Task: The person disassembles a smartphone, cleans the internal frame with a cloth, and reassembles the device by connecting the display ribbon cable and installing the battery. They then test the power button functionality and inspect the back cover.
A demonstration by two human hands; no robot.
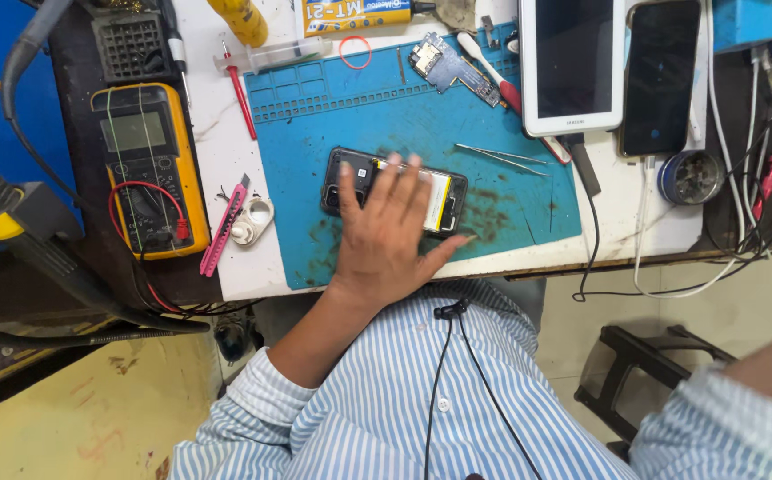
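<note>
**Open phone pinned flat on repair mat**

An opened black smartphone with its back cover off and a silver-and-yellow battery exposed (395, 189) lies near the front edge of a stained blue silicone work mat (510, 209), close to the bench's front edge. The left hand (388, 233) lies flat on it, fingers spread apart, pressing rather than gripping. The right hand is out of view; only its striped sleeve shows at the lower right corner.

Beyond the phone, toward the mat's right side, lie one pair of thin steel tweezers (503, 157). One bare green circuit board (444, 62) sits at the mat's back edge beside one white-and-red toothbrush (491, 71). Two devices rest at the bench's back right: one white tablet (572, 67) and one dark-screened phone (660, 76). One yellow-cased multimeter (148, 169) sits off the bench's left edge.

Pressure from the palm could, in judgement, dent the soft battery, and the phone sits near enough the front edge that a sideways slip could send it off.
</note>
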